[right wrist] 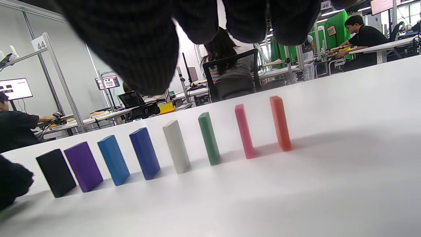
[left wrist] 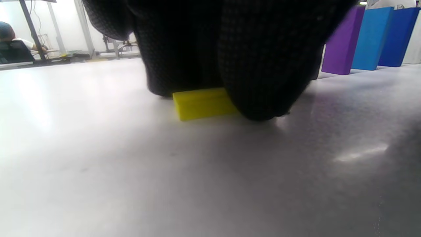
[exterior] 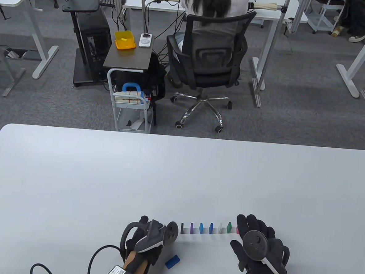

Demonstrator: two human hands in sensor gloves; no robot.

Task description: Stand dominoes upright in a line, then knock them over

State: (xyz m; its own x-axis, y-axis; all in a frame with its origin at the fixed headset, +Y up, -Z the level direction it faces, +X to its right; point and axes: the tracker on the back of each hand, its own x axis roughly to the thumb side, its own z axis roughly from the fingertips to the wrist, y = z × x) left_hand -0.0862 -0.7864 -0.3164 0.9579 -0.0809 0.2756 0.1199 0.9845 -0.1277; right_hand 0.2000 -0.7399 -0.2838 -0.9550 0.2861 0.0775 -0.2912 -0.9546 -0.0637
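Yellow domino is lying flat under the left hand, whose fingers are pinching it near the table's near edge, while the right hand is hovering open, holding nothing.

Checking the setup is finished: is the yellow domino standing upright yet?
No, the yellow domino lies flat on the table under the left hand's fingers.

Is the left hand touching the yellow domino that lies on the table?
Touching. In the left wrist view the gloved fingers of the left hand press on the yellow domino, which lies flat on the table, with no gap between them.
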